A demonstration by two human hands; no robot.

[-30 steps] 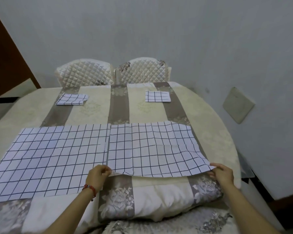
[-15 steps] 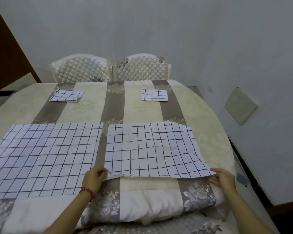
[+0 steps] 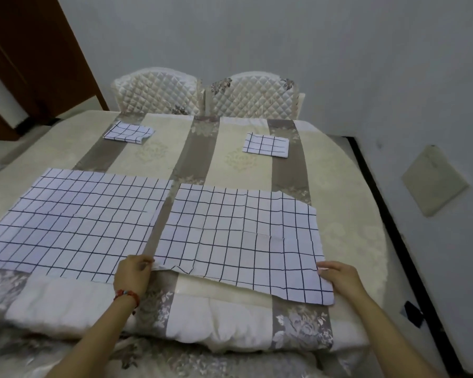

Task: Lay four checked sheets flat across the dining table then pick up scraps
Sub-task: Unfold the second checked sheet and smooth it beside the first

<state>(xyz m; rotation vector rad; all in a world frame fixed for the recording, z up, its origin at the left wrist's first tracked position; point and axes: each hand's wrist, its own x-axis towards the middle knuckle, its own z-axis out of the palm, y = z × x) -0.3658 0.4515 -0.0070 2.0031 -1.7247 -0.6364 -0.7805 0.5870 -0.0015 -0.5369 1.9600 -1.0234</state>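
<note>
Two checked sheets lie unfolded side by side on the near half of the dining table. The left sheet is flat. The right sheet is creased, and its near edge hangs a little over the table's padded front. My left hand pinches its near left corner. My right hand holds its near right edge. Two more checked sheets stay folded at the far side: one at the far left, one at the far right.
Two quilted white chairs stand behind the table's far edge. A grey wall runs close along the right, with a beige plate on it. A dark wooden door frame is at the far left.
Both hands have kept hold of the right sheet and drawn it slightly right and toward me, opening a narrow gap from the left sheet. The view has tilted.
</note>
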